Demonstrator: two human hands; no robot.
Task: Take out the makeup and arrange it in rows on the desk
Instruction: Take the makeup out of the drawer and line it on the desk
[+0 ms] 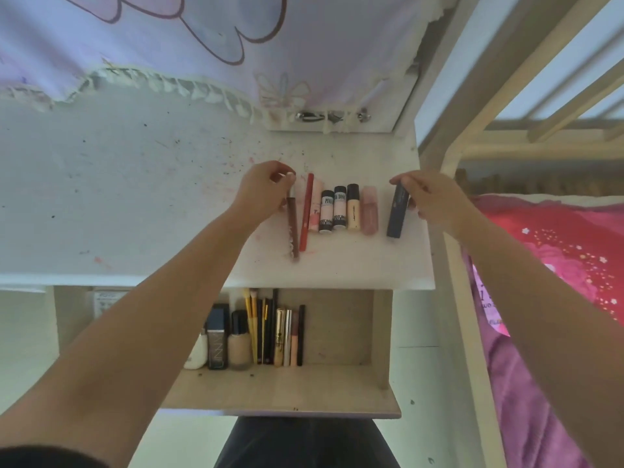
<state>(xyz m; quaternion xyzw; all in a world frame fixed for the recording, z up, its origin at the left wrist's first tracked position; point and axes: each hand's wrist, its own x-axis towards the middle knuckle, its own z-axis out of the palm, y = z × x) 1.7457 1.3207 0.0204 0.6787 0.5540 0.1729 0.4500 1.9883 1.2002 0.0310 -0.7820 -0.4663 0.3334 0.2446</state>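
Observation:
A row of makeup lies on the white desk: a brown slim tube, a red pencil, a pink tube, two small pink bottles with black caps, a beige bottle and a pink gloss. My left hand pinches the top of the brown tube at the row's left end. My right hand grips a dark navy tube at the right end, its lower end on the desk. The open drawer below holds more makeup.
In the drawer lie a white bottle, a dark bottle, a foundation bottle, yellow brushes and several pens and tubes. A lilac curtain hangs behind the desk. A bed frame with pink bedding stands right.

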